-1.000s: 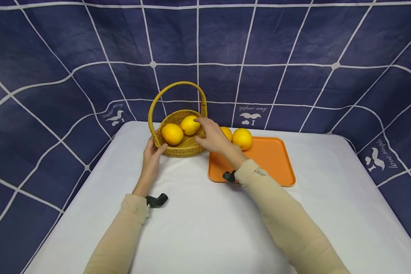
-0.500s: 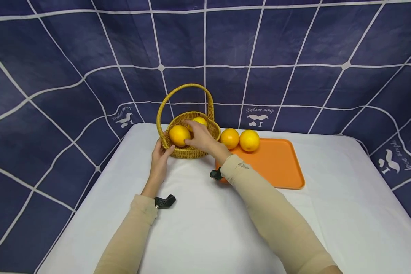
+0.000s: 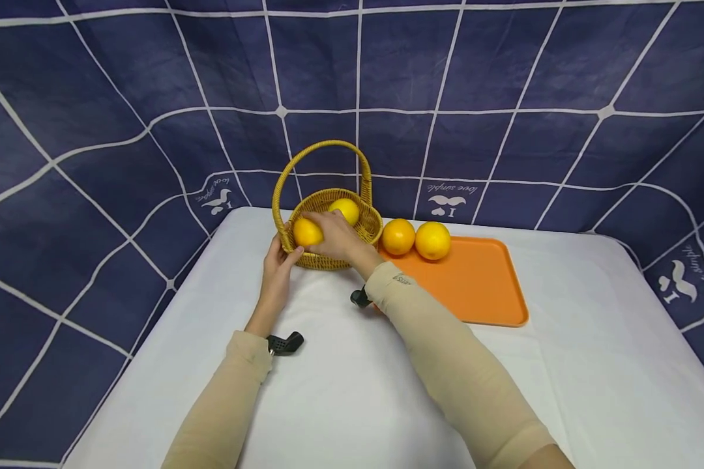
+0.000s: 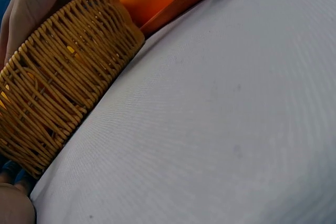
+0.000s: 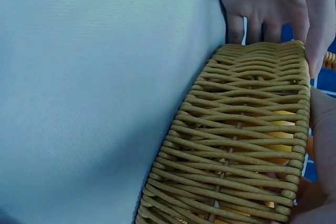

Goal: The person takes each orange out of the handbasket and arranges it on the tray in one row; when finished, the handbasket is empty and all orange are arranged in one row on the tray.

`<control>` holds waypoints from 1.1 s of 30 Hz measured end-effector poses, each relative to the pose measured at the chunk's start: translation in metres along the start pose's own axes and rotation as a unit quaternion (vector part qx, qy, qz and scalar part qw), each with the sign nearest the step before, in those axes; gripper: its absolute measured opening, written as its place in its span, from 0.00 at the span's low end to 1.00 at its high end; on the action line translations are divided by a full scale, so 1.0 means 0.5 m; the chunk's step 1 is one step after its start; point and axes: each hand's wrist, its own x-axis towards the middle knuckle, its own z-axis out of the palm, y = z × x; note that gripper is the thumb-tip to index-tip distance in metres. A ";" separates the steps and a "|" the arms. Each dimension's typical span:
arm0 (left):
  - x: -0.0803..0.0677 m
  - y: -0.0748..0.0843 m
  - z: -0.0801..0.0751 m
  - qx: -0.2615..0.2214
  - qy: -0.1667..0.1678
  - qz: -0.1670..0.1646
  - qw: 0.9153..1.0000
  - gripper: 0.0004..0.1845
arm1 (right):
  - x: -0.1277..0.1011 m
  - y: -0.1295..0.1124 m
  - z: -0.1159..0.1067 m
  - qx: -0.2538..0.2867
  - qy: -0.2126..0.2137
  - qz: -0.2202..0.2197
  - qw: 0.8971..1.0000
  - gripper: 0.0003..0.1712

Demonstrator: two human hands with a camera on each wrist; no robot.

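Head view: your right hand [image 3: 336,240] reaches over the near rim of the wicker basket [image 3: 360,229], and its fingers [image 3: 315,220] curl over the top of the near-left orange [image 3: 304,232]. This fruit lies directly under the fingertips and against the palm, so no gap remains between hand and fruit. Whether the thumb closes beneath it is hidden. The orange is round and offers no long axis, so the grasp does not depend on its orientation.

Your left hand [image 3: 278,275] stands at the basket's near-left wall. Its thumb [image 3: 293,256] presses the weave and the fingers wrap the outside; in the right wrist view they [image 5: 262,3] lie side by side against the wicker [image 5: 247,129], steadying it. The right hand is the one in contact with the fruit.

A second orange [image 3: 345,209] sits at the far right of the basket, just beside the held one and clear of the fingers. The handle [image 3: 317,152] arches above both, to the far side of your right hand.

To the right, the orange tray [image 3: 481,286] rests on the white table [image 3: 352,391], touching or nearly touching the basket. Two more oranges [image 3: 398,236] [image 3: 432,240] stand side by side at its far-left corner.
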 end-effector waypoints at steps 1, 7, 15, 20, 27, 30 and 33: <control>0.000 0.001 0.000 0.003 0.000 0.001 1.000 0.36 | -0.001 -0.001 -0.001 -0.006 -0.002 0.003 1.000 0.46; 0.001 0.001 0.002 -0.001 0.000 0.012 1.000 0.35 | -0.003 -0.002 -0.003 0.037 -0.005 0.007 0.999 0.45; 0.012 -0.036 0.001 0.000 0.001 0.011 1.000 0.36 | -0.028 0.002 -0.022 0.081 0.046 0.023 0.995 0.44; 0.017 -0.060 -0.006 0.013 0.013 0.021 1.000 0.35 | -0.059 -0.005 -0.062 0.099 0.078 0.029 0.992 0.44; 0.018 -0.062 -0.009 0.033 0.012 0.031 0.999 0.35 | -0.115 0.009 -0.115 0.114 0.129 0.027 0.985 0.43; 0.018 -0.059 -0.010 0.026 0.015 0.031 0.999 0.35 | -0.142 0.021 -0.131 0.117 0.142 0.035 0.982 0.43; 0.015 -0.052 -0.008 0.022 0.014 0.022 0.999 0.35 | -0.171 0.039 -0.147 0.120 0.154 0.050 0.980 0.42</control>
